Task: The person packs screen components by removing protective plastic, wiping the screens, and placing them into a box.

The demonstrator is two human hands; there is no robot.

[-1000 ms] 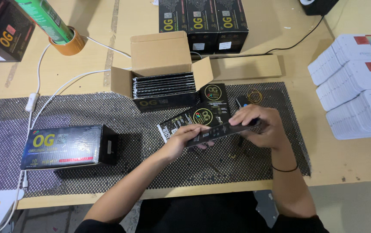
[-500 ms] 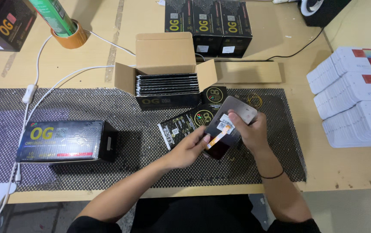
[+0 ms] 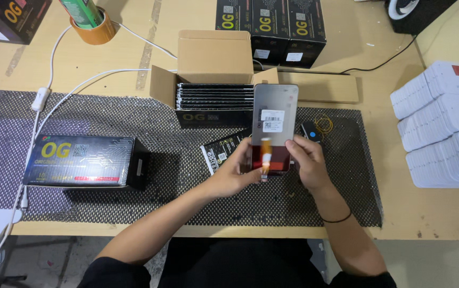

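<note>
Two hands meet over the middle of the black mesh mat (image 3: 107, 197), both closed on the lower end of one flat phone display panel (image 3: 275, 114). The left hand (image 3: 235, 173) pinches its lower left edge between thumb and fingers, and the right hand (image 3: 307, 162) grips the lower right edge, so the panel stands lifted off the surface with its back turned up toward the camera, as if held for a look at that side. This back is plain grey with a white barcode sticker near the middle; the lower part shows dark red, and a short orange flex ribbon (image 3: 266, 154) hangs there between the thumbs.

Just beneath the panel, to the left, a black printed sleeve (image 3: 221, 152) lies flat on the mat. To the far left sits a closed black box with yellow lettering (image 3: 80, 160). Just beyond the hands an open cardboard carton (image 3: 213, 64) holds a row of slim black packs on edge, within easy reach. At the right edge lie stacks of white boxes (image 3: 443, 128). Farthest off stand three upright black boxes (image 3: 269, 24) and a roll of brown tape (image 3: 88, 29).
</note>
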